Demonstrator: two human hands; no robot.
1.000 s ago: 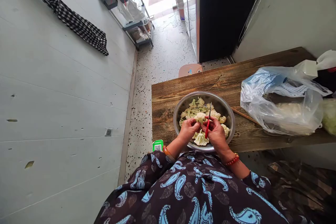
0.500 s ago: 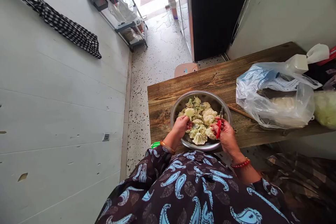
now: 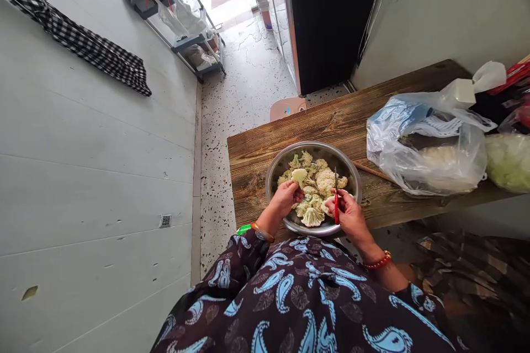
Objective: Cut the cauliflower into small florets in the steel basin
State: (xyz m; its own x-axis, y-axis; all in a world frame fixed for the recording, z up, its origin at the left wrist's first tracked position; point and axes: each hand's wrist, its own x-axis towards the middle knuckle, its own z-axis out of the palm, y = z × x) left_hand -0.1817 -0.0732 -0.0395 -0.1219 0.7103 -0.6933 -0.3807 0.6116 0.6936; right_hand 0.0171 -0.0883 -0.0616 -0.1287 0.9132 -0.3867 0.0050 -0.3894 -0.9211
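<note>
A wide metal bowl point(image 3: 272, 168) holds several pieces of cut cauliflower point(image 3: 326, 181). Over its left side, my left hand point(image 3: 286, 199) pinches a small cauliflower floret point(image 3: 298, 176) by the stem, pale cut face showing. My right hand point(image 3: 350, 214) is closed on red-handled scissors point(image 3: 337, 210) above the bowl's right part, with the narrow dark blades pointing away from me. The blades stand apart from the floret in my left hand. A larger cauliflower piece point(image 3: 313, 217) lies at the bowl's near side. My right fingers partly cover the pieces beneath them.
The bowl stands on a dark wooden table point(image 3: 252, 160) near its left end. A clear plastic bag point(image 3: 430, 149) with pale contents lies to the right, beside a bagged pale green vegetable point(image 3: 507, 162). A shelf cart point(image 3: 192, 41) stands by the left wall.
My right hand has moved left with the scissors, whose blades have turned more upright in view. My left hand still holds the floret. The whole view has shifted slightly.
</note>
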